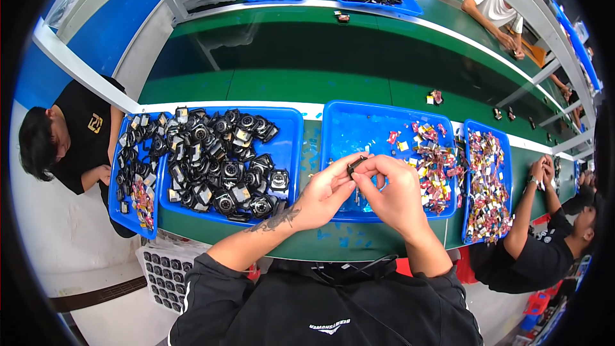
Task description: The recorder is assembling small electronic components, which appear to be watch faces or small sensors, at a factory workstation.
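Note:
Between both my hands is a small black watch case (pixel 355 165), turned nearly edge-on, so its face is hidden. My left hand (pixel 320 197) grips it with the fingertips. The thumb and forefinger of my right hand (pixel 396 193) pinch its other side. Both hands are above the near left part of a blue tray (pixel 328 122), whose right side holds a heap of small red, white and yellow parts (pixel 435 176). To the left, another blue tray (pixel 296 134) is piled with black watch cases (pixel 224 160).
A blue tray of small parts (pixel 488 186) stands at the right, and a mixed tray (pixel 138 198) at the far left. Beyond a white rail lies a green conveyor belt (pixel 275 57) with a few pieces. Co-workers (pixel 544 243) sit to the right, another person (pixel 77 134) at the left.

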The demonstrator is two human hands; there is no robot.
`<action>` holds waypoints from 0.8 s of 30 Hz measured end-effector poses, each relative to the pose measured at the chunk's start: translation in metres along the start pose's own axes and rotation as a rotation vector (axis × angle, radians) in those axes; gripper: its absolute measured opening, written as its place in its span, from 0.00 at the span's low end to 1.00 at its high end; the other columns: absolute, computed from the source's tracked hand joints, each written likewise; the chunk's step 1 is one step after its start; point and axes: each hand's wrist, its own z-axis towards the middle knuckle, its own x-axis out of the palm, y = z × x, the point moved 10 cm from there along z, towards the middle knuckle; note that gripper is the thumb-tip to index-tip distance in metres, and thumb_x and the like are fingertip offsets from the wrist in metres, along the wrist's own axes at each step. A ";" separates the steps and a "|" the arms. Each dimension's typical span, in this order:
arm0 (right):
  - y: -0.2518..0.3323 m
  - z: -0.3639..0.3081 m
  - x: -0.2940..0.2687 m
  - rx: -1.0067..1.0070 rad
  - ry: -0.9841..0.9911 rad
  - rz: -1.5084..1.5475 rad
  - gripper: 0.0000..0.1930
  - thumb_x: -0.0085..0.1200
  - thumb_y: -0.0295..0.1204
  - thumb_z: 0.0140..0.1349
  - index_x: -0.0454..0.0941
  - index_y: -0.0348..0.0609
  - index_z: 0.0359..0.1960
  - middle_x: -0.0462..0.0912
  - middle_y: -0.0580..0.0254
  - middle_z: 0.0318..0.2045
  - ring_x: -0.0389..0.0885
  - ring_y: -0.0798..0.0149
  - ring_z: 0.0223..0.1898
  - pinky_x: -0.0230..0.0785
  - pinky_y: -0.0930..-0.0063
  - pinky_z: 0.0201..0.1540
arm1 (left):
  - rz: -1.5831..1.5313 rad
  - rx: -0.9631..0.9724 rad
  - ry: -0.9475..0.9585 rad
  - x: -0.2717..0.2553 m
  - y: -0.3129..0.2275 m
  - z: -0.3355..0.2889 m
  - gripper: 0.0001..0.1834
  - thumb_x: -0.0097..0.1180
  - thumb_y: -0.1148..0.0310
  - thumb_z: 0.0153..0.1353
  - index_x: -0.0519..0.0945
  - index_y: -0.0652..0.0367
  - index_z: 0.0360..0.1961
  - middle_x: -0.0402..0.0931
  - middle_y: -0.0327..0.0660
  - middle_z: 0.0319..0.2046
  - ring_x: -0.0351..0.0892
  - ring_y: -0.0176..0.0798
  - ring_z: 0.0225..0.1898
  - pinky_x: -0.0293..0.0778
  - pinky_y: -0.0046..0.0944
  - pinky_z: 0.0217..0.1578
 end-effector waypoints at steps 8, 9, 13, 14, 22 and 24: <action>-0.005 0.004 -0.004 0.072 0.023 -0.202 0.15 0.70 0.26 0.45 0.71 0.43 0.26 0.74 0.64 0.19 0.76 0.61 0.25 0.67 0.69 0.30 | -0.039 0.003 0.014 -0.004 0.001 0.001 0.26 0.43 0.81 0.68 0.57 0.69 0.67 0.66 0.48 0.62 0.66 0.35 0.62 0.64 0.35 0.61; -0.011 0.002 -0.007 0.070 -0.028 -0.067 0.15 0.71 0.26 0.44 0.73 0.42 0.28 0.75 0.63 0.21 0.77 0.61 0.26 0.68 0.70 0.31 | -0.037 0.001 0.016 -0.002 0.002 0.001 0.26 0.43 0.81 0.68 0.57 0.69 0.67 0.66 0.48 0.62 0.66 0.35 0.62 0.64 0.35 0.61; 0.014 -0.010 -0.009 -0.031 -0.011 0.118 0.16 0.71 0.24 0.45 0.77 0.40 0.34 0.77 0.61 0.25 0.79 0.62 0.31 0.73 0.71 0.35 | -0.096 0.107 -0.127 -0.014 -0.011 0.003 0.27 0.46 0.80 0.68 0.58 0.70 0.67 0.65 0.51 0.62 0.65 0.40 0.64 0.61 0.39 0.65; 0.018 -0.017 -0.005 -0.097 0.016 0.035 0.15 0.68 0.22 0.50 0.79 0.39 0.39 0.80 0.60 0.30 0.82 0.65 0.34 0.76 0.71 0.38 | -0.082 0.084 -0.130 -0.015 -0.009 0.004 0.26 0.46 0.80 0.68 0.58 0.70 0.66 0.65 0.51 0.62 0.66 0.40 0.64 0.62 0.39 0.64; -0.038 -0.028 0.005 0.288 -0.017 0.802 0.07 0.57 0.15 0.60 0.78 0.31 0.40 0.83 0.58 0.36 0.83 0.70 0.38 0.80 0.78 0.42 | 0.741 0.397 -0.129 0.004 -0.059 -0.008 0.18 0.51 0.83 0.62 0.77 0.62 0.54 0.74 0.53 0.53 0.78 0.47 0.53 0.76 0.38 0.51; -0.042 -0.031 0.008 0.341 0.022 0.863 0.07 0.57 0.16 0.60 0.78 0.31 0.40 0.83 0.57 0.37 0.83 0.70 0.40 0.80 0.78 0.42 | 0.813 0.443 -0.171 0.006 -0.065 -0.011 0.18 0.57 0.84 0.57 0.82 0.62 0.48 0.76 0.53 0.51 0.82 0.47 0.48 0.80 0.37 0.45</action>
